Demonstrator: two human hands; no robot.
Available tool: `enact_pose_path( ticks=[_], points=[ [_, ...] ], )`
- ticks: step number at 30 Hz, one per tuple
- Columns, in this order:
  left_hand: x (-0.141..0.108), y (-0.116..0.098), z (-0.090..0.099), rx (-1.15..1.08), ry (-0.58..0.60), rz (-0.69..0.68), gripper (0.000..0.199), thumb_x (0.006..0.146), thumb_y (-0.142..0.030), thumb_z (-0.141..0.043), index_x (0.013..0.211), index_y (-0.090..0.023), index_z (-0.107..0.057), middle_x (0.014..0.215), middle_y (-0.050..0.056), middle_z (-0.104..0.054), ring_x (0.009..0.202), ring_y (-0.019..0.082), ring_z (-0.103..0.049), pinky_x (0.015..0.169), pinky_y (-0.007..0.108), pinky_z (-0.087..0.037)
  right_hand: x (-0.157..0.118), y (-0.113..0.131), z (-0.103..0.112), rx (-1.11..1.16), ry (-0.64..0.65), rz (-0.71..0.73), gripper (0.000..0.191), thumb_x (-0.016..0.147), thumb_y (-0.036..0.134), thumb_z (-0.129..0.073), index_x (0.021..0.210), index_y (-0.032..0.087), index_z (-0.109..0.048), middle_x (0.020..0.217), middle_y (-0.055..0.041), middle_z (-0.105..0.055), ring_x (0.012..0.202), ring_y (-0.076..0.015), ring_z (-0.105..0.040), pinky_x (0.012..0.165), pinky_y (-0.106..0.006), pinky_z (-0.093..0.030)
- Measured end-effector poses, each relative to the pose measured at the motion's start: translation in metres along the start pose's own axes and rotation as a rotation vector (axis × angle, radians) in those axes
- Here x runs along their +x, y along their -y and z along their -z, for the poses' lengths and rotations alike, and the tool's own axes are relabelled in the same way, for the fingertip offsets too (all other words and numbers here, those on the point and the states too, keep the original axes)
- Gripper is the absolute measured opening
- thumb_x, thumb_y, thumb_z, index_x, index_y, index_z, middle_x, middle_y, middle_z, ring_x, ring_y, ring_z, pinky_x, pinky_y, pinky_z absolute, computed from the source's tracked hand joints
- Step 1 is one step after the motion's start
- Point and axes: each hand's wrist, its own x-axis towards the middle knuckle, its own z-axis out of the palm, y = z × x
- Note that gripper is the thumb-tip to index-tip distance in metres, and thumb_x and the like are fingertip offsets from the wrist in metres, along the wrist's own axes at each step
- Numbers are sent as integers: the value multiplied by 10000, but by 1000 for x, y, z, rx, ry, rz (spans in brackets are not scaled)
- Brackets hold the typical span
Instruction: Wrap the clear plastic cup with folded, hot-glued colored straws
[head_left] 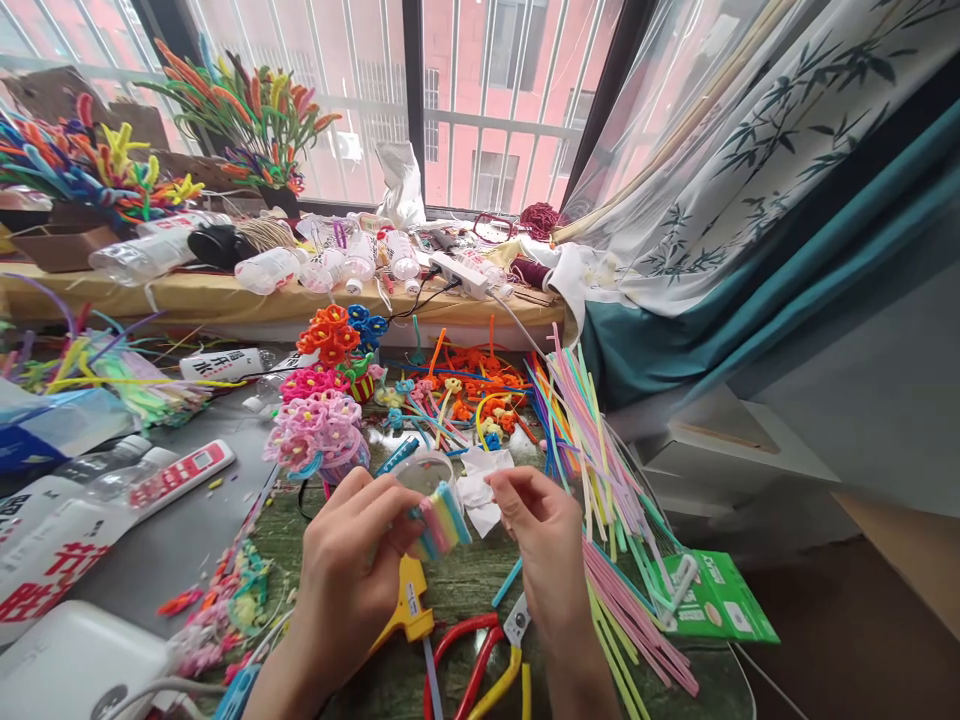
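Note:
Between the fingers of my left hand is a small panel of pastel pipe cleaners, laid side by side in blue, pink and yellow stripes. My right hand is a little to its right, thumb and forefinger pinched together; whatever lies in that pinch is too small to tell. Just behind the fingertips sits a crumpled white tissue. A yellow glue gun lies below my left hand. Red-handled pliers and a cutting tool with yellow handles rest between my forearms.
Bundles of long pipe cleaners spread along the right, beside a green packet. Pipe-cleaner flowers stand behind my left hand. Plastic bottles and a white device occupy the left. A cluttered windowsill runs behind.

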Motion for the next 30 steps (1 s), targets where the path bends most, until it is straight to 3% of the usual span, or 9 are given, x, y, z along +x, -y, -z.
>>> enact_pose_path(
  ticks=[4,7,10,12,15,22,30],
  points=[
    [1,0,9,-201,74,168,213,882,-195,-507,699,-209,-614,580,-8,-532,601,160,-456,562,282,-389,16,29,4,-211,283,114,233,779,406,-734,846,184,-764,700,-4,-609,539,-96,-420,503,-230,-348],
    [3,-1,10,-324,117,236,225,869,-285,-530,681,-205,-623,580,-13,-497,572,150,-451,523,269,-375,22,45,-1,-235,498,159,198,784,383,-725,841,200,-774,842,-26,-659,572,-93,-437,516,-231,-348],
    [5,-3,10,-385,157,322,264,852,-351,-553,651,-197,-625,595,-9,-486,580,149,-445,533,270,-357,25,49,-7,-209,656,35,244,779,423,-722,752,184,-765,632,16,-597,499,-81,-380,449,-218,-284],
    [6,-2,10,-402,169,375,278,844,-372,-563,645,-191,-632,594,-7,-477,596,151,-439,556,272,-353,25,48,-10,-177,689,-29,269,758,444,-739,723,178,-756,528,49,-526,447,-65,-340,412,-206,-242],
    [4,3,10,-460,195,418,307,840,-415,-572,663,-178,-657,614,-1,-471,583,142,-434,532,261,-343,25,46,-11,-136,702,-29,273,749,456,-748,787,187,-766,553,45,-579,424,-58,-372,396,-194,-274],
    [0,15,9,-551,217,450,340,829,-468,-593,696,-167,-678,653,17,-512,586,143,-464,519,247,-371,25,47,-8,-170,691,98,187,774,384,-747,836,211,-782,740,-10,-712,470,-74,-488,450,-211,-391],
    [2,8,9,-608,172,500,301,794,-424,-633,652,-163,-681,625,8,-491,595,140,-448,528,243,-363,25,50,-10,-256,703,258,203,802,411,-725,799,213,-771,800,-26,-734,618,-126,-597,560,-245,-468]
  ],
)
